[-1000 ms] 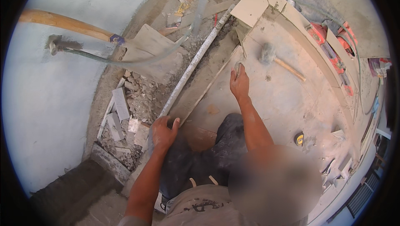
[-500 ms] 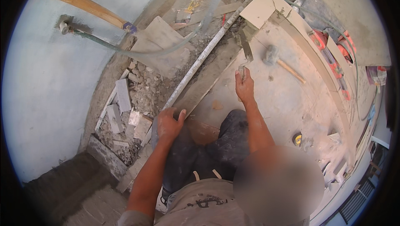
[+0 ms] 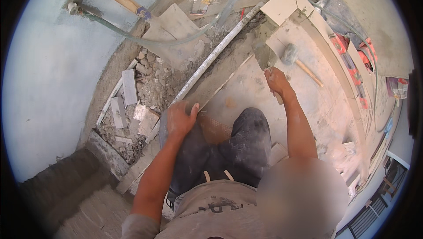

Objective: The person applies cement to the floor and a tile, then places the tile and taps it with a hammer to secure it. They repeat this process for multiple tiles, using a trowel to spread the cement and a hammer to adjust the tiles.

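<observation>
- The trowel (image 3: 264, 56) is pointing its blade away from the body, just left of the mallet (image 3: 289, 54).
- The right hand (image 3: 276, 81) is closing around the trowel's handle, its forearm extending forward.
- The left hand (image 3: 180, 117) is resting over the left knee (image 3: 163, 127), thumb spreading, gripping nothing visible.

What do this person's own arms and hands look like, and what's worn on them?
The left hand and right hand are human, with no gloves. The forearms are bare, with no watch or cables visible. A short, plain greyish-brown sleeve covers the left upper arm; a blurred patch hides the right one.
</observation>
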Tool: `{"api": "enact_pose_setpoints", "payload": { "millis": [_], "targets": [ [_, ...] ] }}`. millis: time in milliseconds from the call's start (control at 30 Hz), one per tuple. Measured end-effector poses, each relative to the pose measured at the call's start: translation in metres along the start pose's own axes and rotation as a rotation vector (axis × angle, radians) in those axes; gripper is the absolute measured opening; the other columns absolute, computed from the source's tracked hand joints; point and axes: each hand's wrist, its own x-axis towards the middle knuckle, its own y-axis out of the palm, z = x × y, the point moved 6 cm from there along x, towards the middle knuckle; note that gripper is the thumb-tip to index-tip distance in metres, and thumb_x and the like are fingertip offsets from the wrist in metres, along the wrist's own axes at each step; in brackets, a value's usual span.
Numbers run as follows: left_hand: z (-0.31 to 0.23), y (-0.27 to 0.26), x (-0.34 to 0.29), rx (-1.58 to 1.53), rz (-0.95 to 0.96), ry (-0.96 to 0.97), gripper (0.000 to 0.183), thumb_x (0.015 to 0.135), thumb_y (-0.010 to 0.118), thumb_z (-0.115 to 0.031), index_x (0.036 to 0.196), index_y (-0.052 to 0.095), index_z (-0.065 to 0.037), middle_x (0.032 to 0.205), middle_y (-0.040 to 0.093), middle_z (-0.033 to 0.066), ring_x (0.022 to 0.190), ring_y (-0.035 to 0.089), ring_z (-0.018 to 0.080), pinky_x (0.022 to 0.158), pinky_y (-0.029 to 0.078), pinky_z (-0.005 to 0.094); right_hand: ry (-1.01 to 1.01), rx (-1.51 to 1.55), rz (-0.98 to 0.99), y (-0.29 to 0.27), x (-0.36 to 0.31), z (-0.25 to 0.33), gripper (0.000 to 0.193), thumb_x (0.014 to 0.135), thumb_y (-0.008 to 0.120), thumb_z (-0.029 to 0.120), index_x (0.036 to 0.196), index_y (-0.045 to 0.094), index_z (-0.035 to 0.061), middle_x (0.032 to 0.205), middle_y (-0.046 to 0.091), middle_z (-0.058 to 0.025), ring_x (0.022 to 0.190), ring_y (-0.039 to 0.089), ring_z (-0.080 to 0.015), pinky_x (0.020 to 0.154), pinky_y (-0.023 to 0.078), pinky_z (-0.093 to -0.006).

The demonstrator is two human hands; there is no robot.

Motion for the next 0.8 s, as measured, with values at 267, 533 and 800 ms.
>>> {"api": "enact_pose_setpoints", "payload": {
  "millis": [267, 533, 800],
  "targets": [
    [-0.002, -0.003, 0.003, -0.034, 0.03, -0.012, 0.058, 0.092, 0.062, -0.051, 0.118, 0.068, 0.001, 0.124, 0.064, 0.0224, 0.121, 0.055, 0.0393, 0.106, 0.041, 0.0463, -0.222, -0.235, -0.282, -0.018, 0.018, 0.005, 0.041, 0.103, 0.046, 0.033, 0.103, 0.06, -0.0061, 0.091, 0.068, -0.0326, 0.086, 0.067, -0.0494, 0.078, 0.053, -0.0531],
    [-0.012, -0.01, 0.007, 0.003, 0.014, 0.089, 0.056, 0.093, 0.063, -0.048, 0.115, 0.068, 0.003, 0.118, 0.068, 0.0213, 0.114, 0.062, 0.0372, 0.1, 0.047, 0.0441, -0.173, -0.203, 0.096, 0.077, -0.044, 0.004, 0.041, 0.101, 0.047, 0.034, 0.11, 0.058, -0.0045, 0.1, 0.067, -0.0335, 0.098, 0.064, -0.0512, 0.088, 0.05, -0.0564],
    [0.005, -0.019, -0.003, -0.235, -0.006, -0.051, 0.055, 0.094, 0.061, -0.047, 0.113, 0.068, 0.003, 0.119, 0.066, 0.024, 0.115, 0.06, 0.041, 0.1, 0.046, 0.0476, -0.188, -0.14, 0.021, 0.115, -0.071, 0.019, 0.04, 0.102, 0.045, 0.032, 0.106, 0.057, -0.0061, 0.092, 0.066, -0.0346, 0.092, 0.064, -0.0518, 0.082, 0.051, -0.0563]
  ]
}}
